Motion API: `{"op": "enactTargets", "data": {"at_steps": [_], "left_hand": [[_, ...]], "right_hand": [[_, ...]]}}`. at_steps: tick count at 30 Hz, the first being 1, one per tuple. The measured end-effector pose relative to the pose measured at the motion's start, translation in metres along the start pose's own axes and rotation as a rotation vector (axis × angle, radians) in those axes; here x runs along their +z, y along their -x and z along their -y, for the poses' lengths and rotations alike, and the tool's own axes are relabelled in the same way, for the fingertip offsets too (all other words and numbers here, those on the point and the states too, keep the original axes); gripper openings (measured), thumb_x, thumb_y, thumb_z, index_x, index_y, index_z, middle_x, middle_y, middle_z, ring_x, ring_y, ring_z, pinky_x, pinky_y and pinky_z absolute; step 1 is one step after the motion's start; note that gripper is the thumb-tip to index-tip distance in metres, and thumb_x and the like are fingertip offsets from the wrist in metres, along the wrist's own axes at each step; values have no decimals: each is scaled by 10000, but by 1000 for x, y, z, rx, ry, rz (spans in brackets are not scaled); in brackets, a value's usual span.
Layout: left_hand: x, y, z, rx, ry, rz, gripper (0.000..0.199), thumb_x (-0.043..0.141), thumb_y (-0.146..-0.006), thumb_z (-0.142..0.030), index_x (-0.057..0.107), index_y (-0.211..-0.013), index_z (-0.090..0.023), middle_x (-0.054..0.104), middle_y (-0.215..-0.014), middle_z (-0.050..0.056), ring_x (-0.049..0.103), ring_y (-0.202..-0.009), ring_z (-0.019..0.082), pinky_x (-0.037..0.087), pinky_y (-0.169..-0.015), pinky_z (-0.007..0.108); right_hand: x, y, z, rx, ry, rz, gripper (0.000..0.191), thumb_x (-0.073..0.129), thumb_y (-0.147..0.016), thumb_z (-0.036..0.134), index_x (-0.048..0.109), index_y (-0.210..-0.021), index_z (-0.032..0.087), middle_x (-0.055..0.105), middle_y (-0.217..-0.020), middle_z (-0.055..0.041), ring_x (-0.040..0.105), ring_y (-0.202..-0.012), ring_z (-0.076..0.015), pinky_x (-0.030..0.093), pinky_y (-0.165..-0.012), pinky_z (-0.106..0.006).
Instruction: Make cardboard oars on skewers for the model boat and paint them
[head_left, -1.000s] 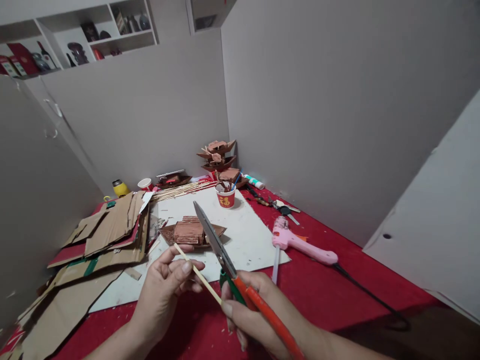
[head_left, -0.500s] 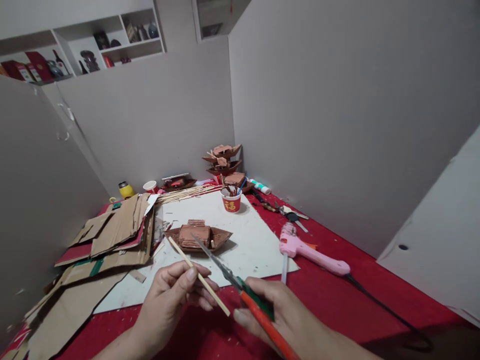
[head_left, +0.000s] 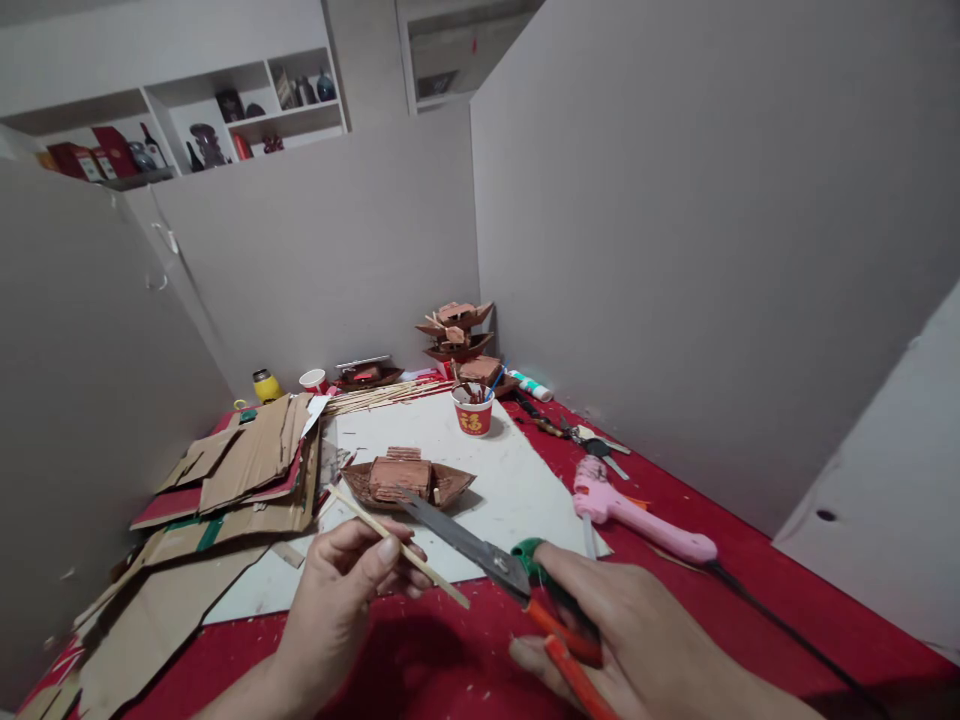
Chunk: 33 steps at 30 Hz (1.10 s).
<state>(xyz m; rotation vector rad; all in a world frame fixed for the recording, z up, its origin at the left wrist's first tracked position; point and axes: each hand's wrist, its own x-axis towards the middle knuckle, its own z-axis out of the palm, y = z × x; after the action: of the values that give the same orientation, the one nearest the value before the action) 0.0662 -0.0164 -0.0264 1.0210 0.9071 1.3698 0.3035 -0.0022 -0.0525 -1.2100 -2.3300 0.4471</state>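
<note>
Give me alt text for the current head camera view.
The left hand holds a thin, pale stick and the right hand holds scissors. Beyond them, a brown model boat rests on a white sheet, with a pink glue gun to the right.

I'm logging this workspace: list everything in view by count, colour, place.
Table: 1, red, below
Board: 1, white, on table
Stick: 1, pale, lower centre
Scissors: 1, orange-green handles, lower centre
Near boat: 1, brown, on board
Far boats: several, brown, far side
Cups: 2+, red-white, far side
Loose sticks: many, pale, far side
Container: 1, yellow, far left
Tube: 1, white-green, far side
Keys: several, mixed, right
Glue gun: 1, pink, right
Cardboard: several, brown, left
Shelf: 1, white, upper left
Shelf items: several, mixed, upper left
Left hand: 1, bare, holding stick
Right hand: 1, bare, holding scissors
</note>
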Motion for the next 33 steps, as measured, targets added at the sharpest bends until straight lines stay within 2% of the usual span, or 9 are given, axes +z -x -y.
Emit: {"op": "enactTargets", "data": {"at_steps": [4,9,18,22,26,33], "left_hand": [[0,3,-1,41,-26,-18,144,753,-746,-277,729,-742,-135,687,-631,43,633,-581,139,509,-603,246],[3,5,-7,37,-68,28,215,729,-769,-314,718,-653,-134,663,-582,38,615,-554,135,501,-586,238],[-5,5,-3,39,-90,20,129,763,-732,-273,751,-751,-146,636,-530,12,631,-531,148,515,-553,243],[-7,6,-2,21,-143,44,125,734,-765,-268,751,-781,-145,673,-582,33,636,-547,150,522,-575,255],[-6,6,-5,-19,-134,74,197,709,-789,-305,725,-691,-135,678,-614,53,635,-571,155,523,-590,264],[-6,2,-1,-18,-143,35,169,771,-725,-293,743,-787,-139,710,-648,63,646,-556,157,532,-568,264]], "right_hand": [[-2,-5,-1,-47,135,-82,371,592,-804,544,397,-710,242,571,-623,-12,478,-505,-171,253,-483,-274],[-6,-9,1,-67,180,-70,366,603,-792,531,407,-693,238,569,-613,-16,477,-491,-175,249,-477,-275],[-7,-14,3,-101,232,-59,333,601,-796,506,435,-744,222,567,-693,-24,496,-569,-193,272,-517,-286],[-9,-18,0,-129,245,-60,354,570,-817,544,465,-764,210,579,-720,-36,524,-608,-207,301,-540,-299],[-11,-21,-5,-142,267,-70,358,562,-823,547,507,-796,195,607,-760,-52,562,-663,-222,339,-580,-313],[-8,-21,-7,-142,263,-66,358,582,-806,543,528,-793,189,621,-755,-53,566,-645,-214,330,-564,-306]]}}
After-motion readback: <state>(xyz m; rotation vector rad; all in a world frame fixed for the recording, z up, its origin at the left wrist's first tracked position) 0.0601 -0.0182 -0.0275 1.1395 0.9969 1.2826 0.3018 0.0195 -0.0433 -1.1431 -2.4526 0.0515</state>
